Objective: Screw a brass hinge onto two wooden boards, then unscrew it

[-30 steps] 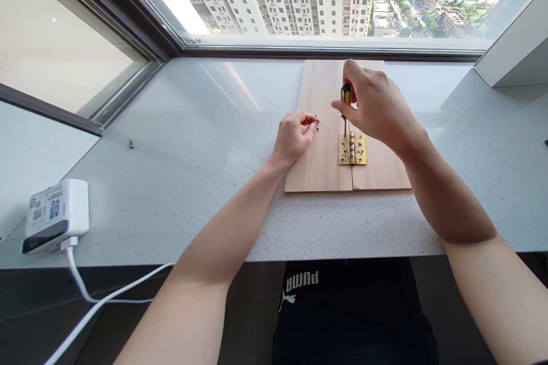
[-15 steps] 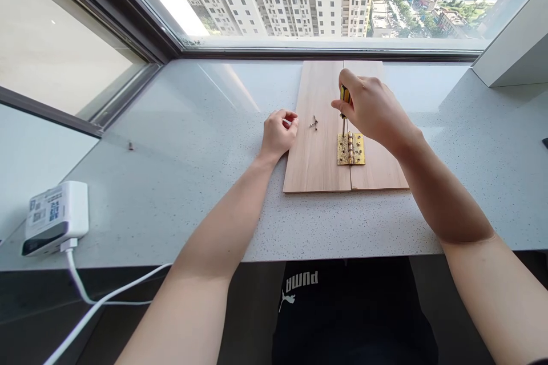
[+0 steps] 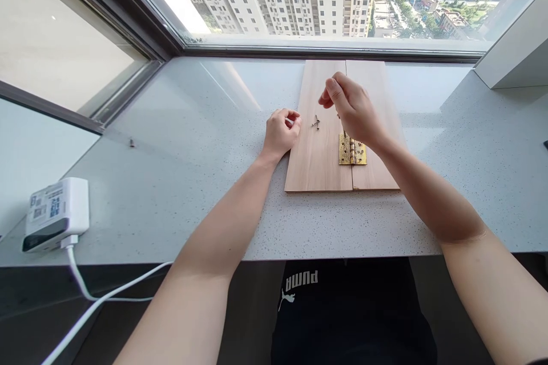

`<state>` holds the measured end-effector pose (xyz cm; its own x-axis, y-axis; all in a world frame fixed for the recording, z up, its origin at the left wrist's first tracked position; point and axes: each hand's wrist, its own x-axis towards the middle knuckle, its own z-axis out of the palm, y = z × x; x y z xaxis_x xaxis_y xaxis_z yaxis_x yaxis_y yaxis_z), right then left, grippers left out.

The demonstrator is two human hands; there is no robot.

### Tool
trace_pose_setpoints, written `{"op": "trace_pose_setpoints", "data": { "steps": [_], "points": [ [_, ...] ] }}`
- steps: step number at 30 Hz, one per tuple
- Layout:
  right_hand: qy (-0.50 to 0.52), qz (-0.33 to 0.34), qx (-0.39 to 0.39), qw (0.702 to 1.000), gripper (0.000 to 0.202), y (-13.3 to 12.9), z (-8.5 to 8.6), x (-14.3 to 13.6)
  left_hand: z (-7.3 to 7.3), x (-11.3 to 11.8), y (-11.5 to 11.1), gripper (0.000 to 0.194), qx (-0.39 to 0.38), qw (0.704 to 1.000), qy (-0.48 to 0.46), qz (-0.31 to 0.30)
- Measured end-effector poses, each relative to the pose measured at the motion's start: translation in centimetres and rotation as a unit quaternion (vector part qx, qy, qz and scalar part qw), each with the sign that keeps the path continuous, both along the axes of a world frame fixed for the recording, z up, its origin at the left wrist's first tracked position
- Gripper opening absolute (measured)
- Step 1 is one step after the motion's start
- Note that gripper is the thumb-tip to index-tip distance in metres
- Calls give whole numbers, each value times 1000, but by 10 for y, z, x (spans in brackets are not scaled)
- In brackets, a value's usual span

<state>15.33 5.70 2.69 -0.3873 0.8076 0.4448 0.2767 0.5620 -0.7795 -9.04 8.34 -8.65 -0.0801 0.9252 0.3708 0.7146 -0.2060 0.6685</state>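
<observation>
Right hand (image 3: pixel 349 100) gripping mostly hidden screwdriver (image 3: pixel 345 133), left hand (image 3: pixel 281 132) loosely curled, screws (image 3: pixel 317 123) between, white device (image 3: pixel 57 214) far left

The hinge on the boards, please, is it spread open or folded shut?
Spread open: the hinge shows both leaves flat across the boards.

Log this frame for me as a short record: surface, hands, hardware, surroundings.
Surface: two wooden boards, side by side on a speckled counter
Left hand: at the boards' left edge, fingers curled; contact unclear
Right hand: above the hinge, fingers curled; screwdriver shaft shows below, handle hidden
Hinge: brass-coloured, lying across the seam
Loose screws: small cluster on the left board
Surroundings: window frame behind; white box with cable at left
</observation>
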Motion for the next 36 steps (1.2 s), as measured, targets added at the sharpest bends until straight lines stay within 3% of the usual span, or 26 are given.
{"op": "trace_pose_setpoints", "data": {
  "steps": [2,5,9,12,15,19,23,30,36],
  "points": [
    [106,54,-27,993,36,3,-9,-6,0,1,0,7,0,1000,-5,1],
    [179,73,-48,980,39,-1,-16,-12,-1,1,1,8,-1,1000,-7,2],
    [164,162,-103,968,49,-2,-15,-8,0,1,0,8,-7,1000,-4,7],
    [131,228,-128,956,46,7,-11,3,1,1,0,7,-10,1000,-2,8],
    [97,178,-117,972,33,16,-2,16,2,1,-1,7,-9,1000,-1,8],
    [-53,-8,-28,998,29,15,18,30,2,1,0,7,-9,1000,-4,3],
    [-210,-141,110,961,30,-1,35,33,2,2,0,8,-8,1000,-7,-2],
    [-323,-204,93,920,36,-26,42,13,4,3,-2,8,-14,1000,-11,2],
    [-381,-158,116,904,29,-27,45,13,4,4,-1,8,-12,1000,-13,2]
  ]
}}
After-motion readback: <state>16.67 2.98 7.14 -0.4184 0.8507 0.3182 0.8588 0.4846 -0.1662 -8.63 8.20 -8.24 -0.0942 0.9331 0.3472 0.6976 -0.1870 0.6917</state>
